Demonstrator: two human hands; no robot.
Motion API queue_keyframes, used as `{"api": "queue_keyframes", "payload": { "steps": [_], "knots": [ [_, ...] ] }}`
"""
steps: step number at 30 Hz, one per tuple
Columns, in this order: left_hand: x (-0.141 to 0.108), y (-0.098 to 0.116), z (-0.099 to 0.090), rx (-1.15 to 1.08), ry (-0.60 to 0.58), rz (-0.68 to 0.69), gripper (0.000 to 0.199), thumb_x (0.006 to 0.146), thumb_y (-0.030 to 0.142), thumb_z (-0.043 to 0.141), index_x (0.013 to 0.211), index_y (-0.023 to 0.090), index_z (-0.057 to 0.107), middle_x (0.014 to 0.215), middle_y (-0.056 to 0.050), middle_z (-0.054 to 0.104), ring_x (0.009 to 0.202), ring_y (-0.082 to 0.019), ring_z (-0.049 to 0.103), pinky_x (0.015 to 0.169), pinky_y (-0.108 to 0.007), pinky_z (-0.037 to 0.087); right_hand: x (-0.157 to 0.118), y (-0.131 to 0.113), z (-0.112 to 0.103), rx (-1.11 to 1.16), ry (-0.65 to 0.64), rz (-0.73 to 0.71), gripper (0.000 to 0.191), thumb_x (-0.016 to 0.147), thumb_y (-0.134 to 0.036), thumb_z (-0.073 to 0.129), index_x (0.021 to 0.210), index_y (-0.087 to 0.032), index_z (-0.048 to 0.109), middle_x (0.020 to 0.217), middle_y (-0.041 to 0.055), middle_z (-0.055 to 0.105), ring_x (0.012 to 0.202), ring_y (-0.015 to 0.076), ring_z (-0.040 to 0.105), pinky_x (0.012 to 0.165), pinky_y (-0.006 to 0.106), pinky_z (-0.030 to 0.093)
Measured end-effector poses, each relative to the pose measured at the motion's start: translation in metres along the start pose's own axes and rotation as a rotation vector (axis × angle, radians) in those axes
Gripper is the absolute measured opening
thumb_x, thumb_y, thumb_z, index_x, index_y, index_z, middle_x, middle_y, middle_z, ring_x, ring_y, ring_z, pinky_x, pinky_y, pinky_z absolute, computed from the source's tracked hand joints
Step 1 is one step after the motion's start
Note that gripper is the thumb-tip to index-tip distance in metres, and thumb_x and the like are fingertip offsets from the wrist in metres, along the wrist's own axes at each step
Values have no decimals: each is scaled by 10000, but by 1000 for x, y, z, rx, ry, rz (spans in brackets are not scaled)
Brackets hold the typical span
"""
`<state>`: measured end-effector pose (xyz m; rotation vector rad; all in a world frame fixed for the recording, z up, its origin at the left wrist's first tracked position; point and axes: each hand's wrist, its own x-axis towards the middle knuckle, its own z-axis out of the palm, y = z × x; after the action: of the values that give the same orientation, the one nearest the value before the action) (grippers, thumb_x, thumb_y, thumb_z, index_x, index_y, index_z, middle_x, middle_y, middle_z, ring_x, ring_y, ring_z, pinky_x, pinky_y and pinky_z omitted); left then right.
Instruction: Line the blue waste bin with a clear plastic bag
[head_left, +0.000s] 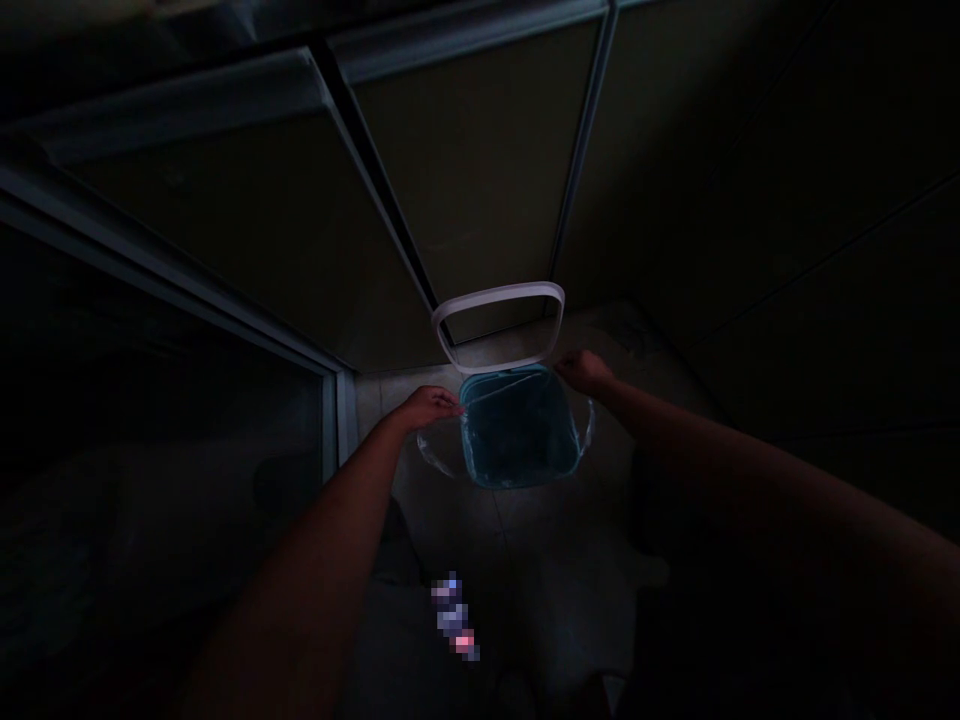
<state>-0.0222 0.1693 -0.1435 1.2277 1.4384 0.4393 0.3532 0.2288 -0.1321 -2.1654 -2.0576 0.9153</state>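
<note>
A blue-green trash bin (517, 475) stands on the floor, its rim ring (498, 292), pale and squarish, tilted up at the back. Inside hangs a clear plastic bag (589, 425) whose loose edges spill out over both sides. My left hand (431, 407) is at the bin's left rim, fingers closed on the bag's edge. At the back right corner, my right hand (583, 370) pinches the same bag. A taut fold of plastic runs between the two hands across the opening. The dim light hides the fingertips in part.
Framed panels (472, 150) rise right behind the bin. To the left is a dark pane with a metal frame (330, 420). A pixelated bright patch (454, 615) shows low in the view. The tiled floor (502, 540) lies around the bin.
</note>
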Motion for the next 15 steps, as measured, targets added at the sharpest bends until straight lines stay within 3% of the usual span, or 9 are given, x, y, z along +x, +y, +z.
{"api": "queue_keyframes", "payload": {
  "steps": [3, 6, 9, 15],
  "knots": [
    [3, 0, -6, 57, 37, 14, 364, 546, 434, 918, 715, 166, 739, 680, -29, 706, 662, -172, 626, 673, -288, 479, 4, 1, 3, 11, 10, 1, 346, 982, -401, 576, 1039, -157, 813, 1012, 87, 784, 907, 185, 709, 671, 207, 438],
    [10, 0, -7, 56, 189, 21, 326, 642, 460, 865, 672, 169, 722, 633, -16, 671, 623, -159, 596, 626, -274, 456, 6, 1, 6, 49, 23, 40, 342, 981, -397, 586, 1018, -149, 817, 982, 79, 781, 875, 177, 702, 645, 202, 430],
    [17, -3, -2, 7, 313, -13, 317, 676, 460, 840, 659, 174, 703, 613, -9, 662, 602, -153, 590, 606, -265, 452, 7, 1, 8, 124, -5, 102, 321, 974, -378, 598, 1000, -145, 817, 947, 71, 781, 821, 166, 701, 606, 199, 418],
    [37, -9, 10, -41, 412, -53, 299, 721, 452, 788, 655, 182, 678, 642, -23, 686, 603, -154, 608, 617, -269, 468, 11, 5, 16, 258, -21, 115, 318, 984, -347, 583, 990, -121, 807, 910, 84, 787, 736, 145, 702, 603, 188, 449]
  ]
}}
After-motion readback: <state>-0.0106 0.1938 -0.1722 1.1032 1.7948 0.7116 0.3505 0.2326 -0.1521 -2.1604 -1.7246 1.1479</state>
